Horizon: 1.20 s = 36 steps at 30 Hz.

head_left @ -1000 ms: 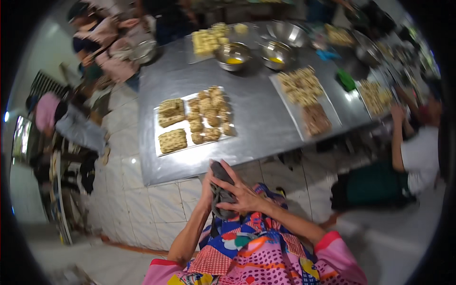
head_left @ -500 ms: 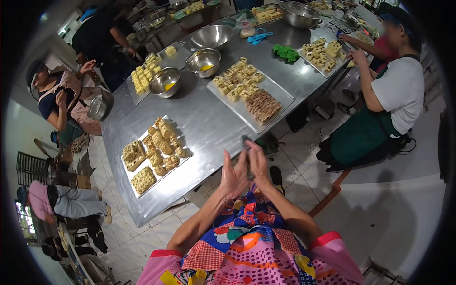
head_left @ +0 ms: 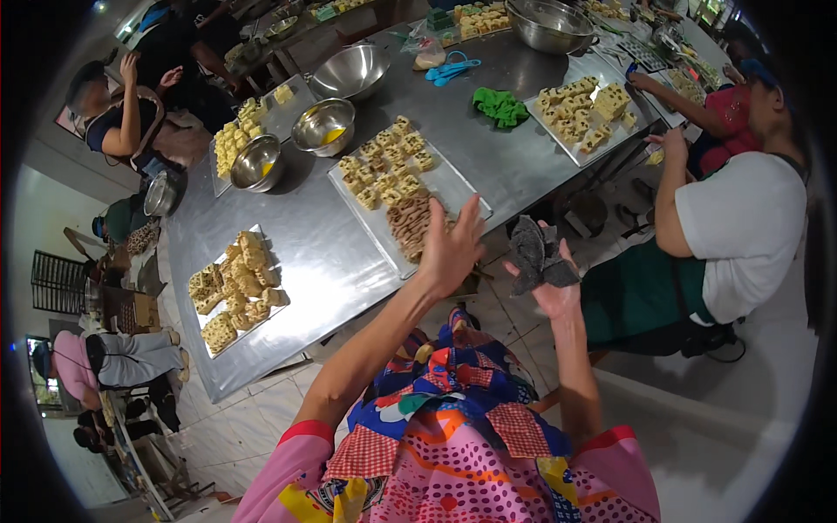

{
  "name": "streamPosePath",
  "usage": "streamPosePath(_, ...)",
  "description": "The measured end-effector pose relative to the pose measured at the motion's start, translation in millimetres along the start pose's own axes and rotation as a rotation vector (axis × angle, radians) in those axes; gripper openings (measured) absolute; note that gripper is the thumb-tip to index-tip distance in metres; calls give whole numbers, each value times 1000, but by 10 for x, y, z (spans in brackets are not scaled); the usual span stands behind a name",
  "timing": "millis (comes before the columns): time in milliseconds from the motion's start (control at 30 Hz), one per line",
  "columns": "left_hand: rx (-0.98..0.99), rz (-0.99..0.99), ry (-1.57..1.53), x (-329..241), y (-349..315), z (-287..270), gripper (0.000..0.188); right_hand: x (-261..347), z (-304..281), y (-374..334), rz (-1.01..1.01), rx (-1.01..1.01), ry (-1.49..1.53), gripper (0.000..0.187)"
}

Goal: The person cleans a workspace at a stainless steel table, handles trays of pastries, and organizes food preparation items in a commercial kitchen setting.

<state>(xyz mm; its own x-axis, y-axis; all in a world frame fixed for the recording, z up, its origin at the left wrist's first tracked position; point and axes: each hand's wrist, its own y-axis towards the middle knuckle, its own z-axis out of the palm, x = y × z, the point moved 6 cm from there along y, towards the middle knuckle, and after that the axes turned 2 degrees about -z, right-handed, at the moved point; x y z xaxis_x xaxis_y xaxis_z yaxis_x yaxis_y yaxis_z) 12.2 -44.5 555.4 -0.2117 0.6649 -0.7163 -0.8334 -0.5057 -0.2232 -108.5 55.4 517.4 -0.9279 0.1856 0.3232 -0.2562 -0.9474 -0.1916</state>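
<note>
My right hand (head_left: 561,295) is turned palm up past the table's front edge, with a crumpled dark grey cloth (head_left: 534,253) resting in it. My left hand (head_left: 451,248) is empty, fingers spread, in front of a brown streaked dough slab (head_left: 410,228), part of which it hides. That slab lies at the near end of a metal tray (head_left: 466,190); pale, dark-flecked dough pieces (head_left: 388,164) fill the far end. Whether my left fingers touch the tray, I cannot tell.
A white tray (head_left: 281,296) of speckled dough pieces sits at the table's left. Farther back are steel bowls (head_left: 324,127), blue measuring spoons (head_left: 453,67) and a green cloth (head_left: 500,107). A person in a white shirt (head_left: 741,209) stands close on the right, beside another dough tray (head_left: 582,157).
My hands were close together with the dark cloth between them. Now they are apart, the cloth in my right hand, farther right. The view has shifted toward the right.
</note>
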Motion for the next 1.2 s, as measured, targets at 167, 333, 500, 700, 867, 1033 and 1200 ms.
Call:
streamPosePath(167,-127,104,351,518,713,47,87,-109,300,298,-154,-52,-345,54)
streamPosePath(333,-118,6,525,707,897,381,83,175,-311,661,-260,-227,-353,61)
streamPosePath(500,314,-50,764,492,686,645,79,711,-529,804,-111,-255,-280,50)
streamPosePath(700,51,117,1002,753,777,507,74,263,-289,511,-10,-281,-58,47)
streamPosePath(867,112,-186,669,704,634,229,69,292,-797,358,15,-456,-319,42)
streamPosePath(1033,3,-211,950,288,-94,-122,51,996,-760,935,-305,-454,-1129,41)
streamPosePath(1200,-561,-69,544,187,-728,-1095,50,988,-763,1833,-698,39,-2267,36)
